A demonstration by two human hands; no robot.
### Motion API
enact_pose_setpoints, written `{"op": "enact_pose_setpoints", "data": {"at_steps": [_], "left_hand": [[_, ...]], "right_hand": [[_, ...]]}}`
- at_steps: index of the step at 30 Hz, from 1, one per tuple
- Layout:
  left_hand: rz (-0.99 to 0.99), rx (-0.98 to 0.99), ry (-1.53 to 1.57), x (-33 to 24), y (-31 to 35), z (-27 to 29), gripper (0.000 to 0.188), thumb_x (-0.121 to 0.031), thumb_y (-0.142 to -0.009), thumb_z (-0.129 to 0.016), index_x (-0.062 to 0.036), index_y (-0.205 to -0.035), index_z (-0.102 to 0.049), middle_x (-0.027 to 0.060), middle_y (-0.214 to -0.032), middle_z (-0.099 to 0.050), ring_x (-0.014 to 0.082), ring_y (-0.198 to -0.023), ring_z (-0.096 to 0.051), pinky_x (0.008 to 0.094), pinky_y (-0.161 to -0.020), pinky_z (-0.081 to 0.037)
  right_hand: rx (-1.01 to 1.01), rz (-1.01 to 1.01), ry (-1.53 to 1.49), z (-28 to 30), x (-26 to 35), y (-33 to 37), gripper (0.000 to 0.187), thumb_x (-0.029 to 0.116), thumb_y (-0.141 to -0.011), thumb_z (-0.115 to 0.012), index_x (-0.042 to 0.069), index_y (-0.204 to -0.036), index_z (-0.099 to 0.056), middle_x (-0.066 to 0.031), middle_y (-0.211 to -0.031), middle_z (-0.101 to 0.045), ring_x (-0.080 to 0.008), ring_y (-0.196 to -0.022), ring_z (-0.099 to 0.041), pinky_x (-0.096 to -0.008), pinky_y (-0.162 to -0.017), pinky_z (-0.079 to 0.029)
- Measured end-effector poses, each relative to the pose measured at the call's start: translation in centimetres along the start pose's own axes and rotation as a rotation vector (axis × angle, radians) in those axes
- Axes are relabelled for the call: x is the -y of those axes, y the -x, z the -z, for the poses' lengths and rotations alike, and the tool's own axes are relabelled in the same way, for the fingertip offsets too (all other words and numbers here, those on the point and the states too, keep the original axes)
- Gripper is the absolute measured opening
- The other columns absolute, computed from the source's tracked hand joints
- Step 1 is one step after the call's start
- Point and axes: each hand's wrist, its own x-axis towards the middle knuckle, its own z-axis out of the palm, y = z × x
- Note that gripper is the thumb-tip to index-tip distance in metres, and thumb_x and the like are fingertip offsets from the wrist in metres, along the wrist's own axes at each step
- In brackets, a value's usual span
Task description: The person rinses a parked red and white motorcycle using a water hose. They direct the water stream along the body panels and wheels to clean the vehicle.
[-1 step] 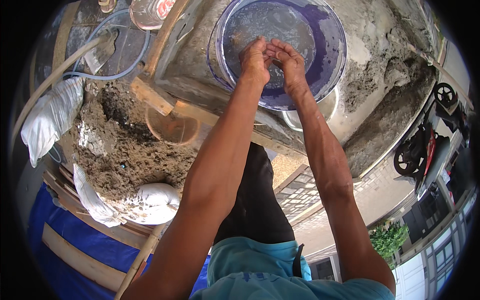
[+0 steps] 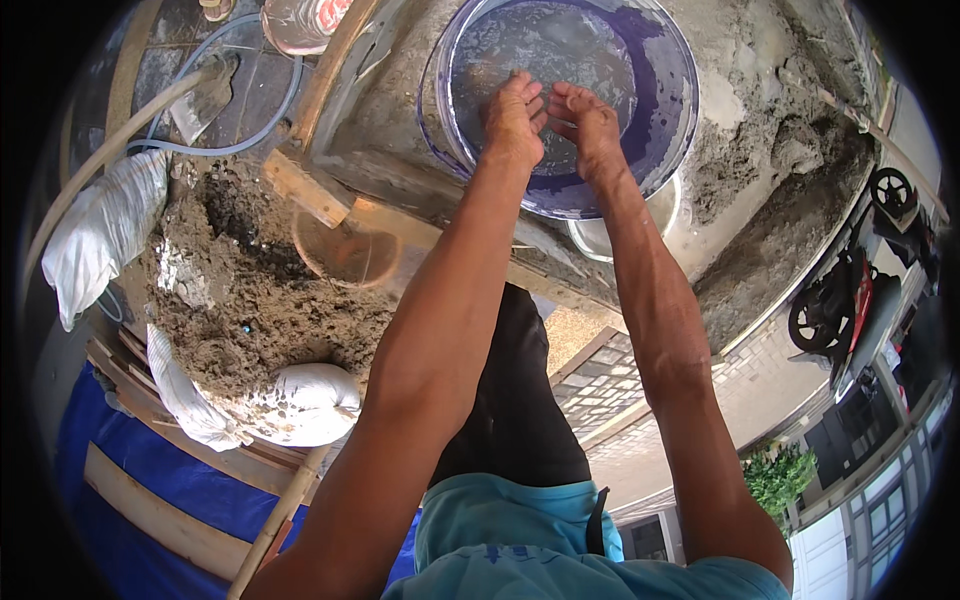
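A large purple-rimmed tub (image 2: 672,95) of greyish water (image 2: 545,50) stands at the top centre. Above its near part I hold both hands, palms turned toward each other with a small gap between them. My left hand (image 2: 514,118) has its fingers slightly bent and nothing in it. Facing it, my right hand (image 2: 588,120) is likewise bare, its fingers loosely curved and apart. Whether the fingertips touch the water I cannot tell. Under the tub's near right side a white bucket rim (image 2: 668,215) shows, partly hidden by my right forearm.
To the left lies a heap of sandy mix (image 2: 270,320) with a round basin (image 2: 365,255) in it and white sacks (image 2: 105,225) around. A shovel blade (image 2: 205,105) and a blue hose (image 2: 230,150) lie farther back. Wet mortar (image 2: 760,160) spreads right of the tub. Motorbikes (image 2: 835,310) stand far right.
My hands have moved apart, from fingers meeting to a visible gap between them. The right hand has shifted slightly to the right.
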Motion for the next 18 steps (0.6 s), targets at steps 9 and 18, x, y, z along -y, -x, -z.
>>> {"op": "enact_pose_setpoints", "data": {"at_steps": [9, 18], "left_hand": [[0.024, -0.256, 0.107, -0.1, -0.3, 0.1, 0.044, -0.032, -0.094, -0.054, -0.0037, -0.126, -0.049, 0.0114, -0.120, -0.057, 0.0236, -0.115, -0.051, 0.0446, -0.103, -0.036], [0.033, 0.450, -0.132, 2.7, 4.2, -1.1, 0.077, -0.055, -0.083, -0.067, -0.0045, -0.133, -0.037, 0.0174, -0.124, -0.049, 0.0290, -0.113, -0.053, 0.0438, -0.090, -0.048]], "right_hand": [[0.433, -0.301, -0.421, 1.4, -0.1, -2.8, 0.037, 0.033, -0.092, -0.058, -0.001, -0.107, -0.060, -0.0182, -0.099, -0.065, -0.0326, -0.081, -0.065, -0.0457, -0.072, -0.054], [0.156, 0.142, -0.789, -1.3, 0.2, -3.2, 0.024, 0.026, -0.090, -0.058, 0.006, -0.078, -0.058, -0.0041, -0.063, -0.052, -0.0188, -0.049, -0.048, -0.0319, -0.042, -0.040]]}}
